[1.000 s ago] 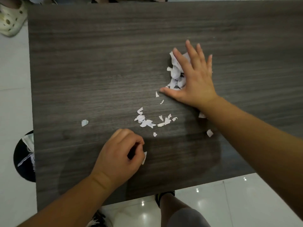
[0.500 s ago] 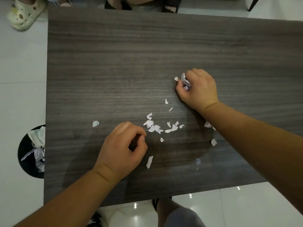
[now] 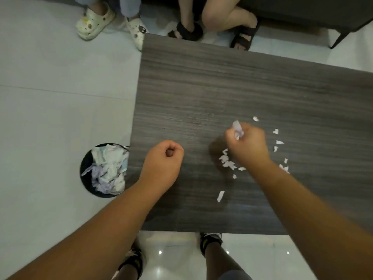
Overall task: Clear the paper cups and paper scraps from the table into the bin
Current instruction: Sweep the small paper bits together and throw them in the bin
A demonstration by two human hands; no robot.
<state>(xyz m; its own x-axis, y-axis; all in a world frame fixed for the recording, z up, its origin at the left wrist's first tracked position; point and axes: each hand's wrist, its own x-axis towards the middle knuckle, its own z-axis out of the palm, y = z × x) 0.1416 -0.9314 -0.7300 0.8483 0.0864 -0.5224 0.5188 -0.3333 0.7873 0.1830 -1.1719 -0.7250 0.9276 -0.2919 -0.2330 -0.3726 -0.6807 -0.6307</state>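
Both my fists have lifted toward the bin (image 3: 86, 174): my right hand (image 3: 247, 144) grips a wad of scraps (image 3: 237, 128), my left hand (image 3: 163, 160) is curled tight, contents unseen. Loose scraps (image 3: 228, 162) remain on the table (image 3: 201, 87), so more gathering follows.

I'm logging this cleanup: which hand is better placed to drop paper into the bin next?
Probably the left hand: it is closed at the table's left edge, nearest the bin. The right hand grips a wad farther away.

Right hand (image 3: 249, 142) gripping paper wad (image 3: 237, 128), left hand (image 3: 163, 161) fisted, scraps (image 3: 228, 163) on table (image 3: 201, 87)
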